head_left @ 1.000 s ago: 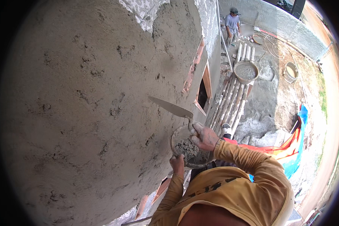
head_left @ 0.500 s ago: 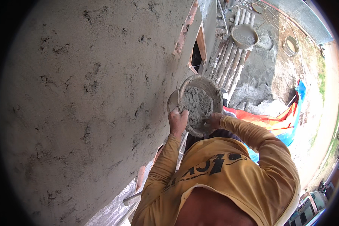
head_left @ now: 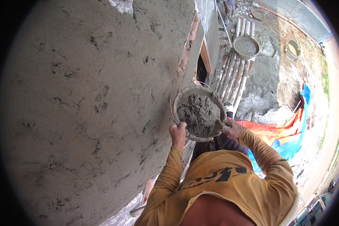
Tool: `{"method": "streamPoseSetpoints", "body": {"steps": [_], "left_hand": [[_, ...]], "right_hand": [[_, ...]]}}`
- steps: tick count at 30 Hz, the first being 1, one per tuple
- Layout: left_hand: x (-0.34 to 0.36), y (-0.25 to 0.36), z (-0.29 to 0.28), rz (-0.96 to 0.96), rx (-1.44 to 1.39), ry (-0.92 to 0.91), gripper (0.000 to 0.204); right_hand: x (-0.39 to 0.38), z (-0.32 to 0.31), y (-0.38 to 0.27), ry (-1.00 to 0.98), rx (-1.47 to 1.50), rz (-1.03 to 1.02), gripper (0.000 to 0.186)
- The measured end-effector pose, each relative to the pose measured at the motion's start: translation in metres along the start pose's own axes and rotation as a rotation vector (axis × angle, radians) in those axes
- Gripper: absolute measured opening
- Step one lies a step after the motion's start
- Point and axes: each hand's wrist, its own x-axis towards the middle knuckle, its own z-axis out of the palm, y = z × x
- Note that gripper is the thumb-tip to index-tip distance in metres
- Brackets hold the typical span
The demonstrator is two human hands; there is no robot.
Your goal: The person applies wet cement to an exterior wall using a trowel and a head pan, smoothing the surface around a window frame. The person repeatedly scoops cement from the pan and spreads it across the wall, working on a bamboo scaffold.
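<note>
Resting in the left hand's grip, a round bucket [head_left: 197, 89] of wet grey mortar [head_left: 199, 113] sits in front of the yellow-shirted body, its open mouth facing up. The left hand [head_left: 178, 134] is closed on the near left of the rim, thumb lapped over the edge. Across from it, the right hand [head_left: 232, 129] is curled at the near right of the rim, against the mortar's edge; whether it grips the rim or something sunk in the mix, I cannot tell. A thin wire handle [head_left: 172, 100] loops out on the far left side, above the left hand.

Directly left of the grip stands the rough plastered wall [head_left: 83, 113] (pitted all over), leaving little room on that side. Ahead of the hands, a wood-edged opening [head_left: 202, 69] breaks the wall, and beside it a row of poles [head_left: 231, 81] runs away, its near end blocked from sight by the bucket. A shoe [head_left: 228, 107] shows just beyond the right hand. Farther along the poles sits a wide basin [head_left: 248, 57] of grey mix; past it, another person [head_left: 229, 7] is partly in view. Right of the right hand spreads a red, orange and blue tarp [head_left: 278, 130], with a second bucket [head_left: 290, 54] well beyond it.
</note>
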Motion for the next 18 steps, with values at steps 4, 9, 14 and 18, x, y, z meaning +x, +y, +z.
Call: {"method": "streamPoseSetpoints", "body": {"steps": [4,9,14,18], "left_hand": [[0.006,-0.007,-0.001,-0.098,0.068,0.023,0.026],[0.008,-0.057,-0.02,-0.106,0.064,0.139,0.033],[-0.01,-0.07,-0.028,-0.131,0.011,0.165,0.031],[-0.038,-0.049,-0.033,-0.158,-0.087,0.238,0.027]], "right_hand": [[0.009,0.008,-0.011,0.193,0.228,-0.313,0.025],[0.013,-0.003,-0.133,0.461,0.698,-0.651,0.023],[0.041,-0.057,-0.276,1.036,0.607,-1.055,0.032],[0.084,-0.101,-0.396,1.642,0.394,-1.309,0.032]]}}
